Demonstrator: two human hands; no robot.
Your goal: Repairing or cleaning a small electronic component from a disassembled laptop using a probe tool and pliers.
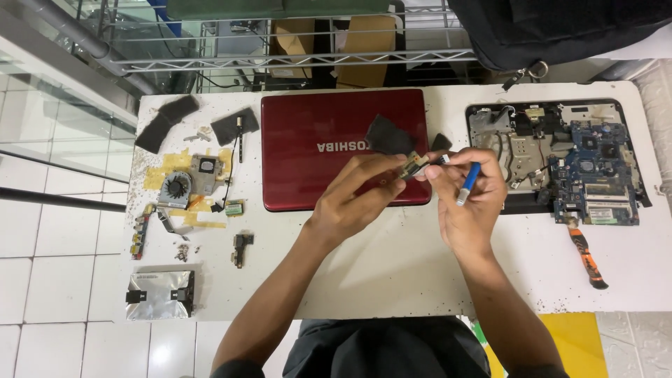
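Observation:
My left hand [357,196] pinches a small circuit board [413,164] with a short cable, held above the red laptop lid [308,175]. My right hand [465,196] touches the board's right end with its fingertips and holds a blue-handled tool [467,183] across the palm. Both hands hover over the white table [392,273], between the lid and the opened laptop base [560,161] with its exposed blue motherboard.
Left of the lid lie a cooling fan with heatsink [185,183], black foam pieces [166,120], small boards and screws, and a silver hard drive [161,295]. An orange-handled screwdriver [586,257] lies at the right. A black bag [560,31] and wire shelving stand behind.

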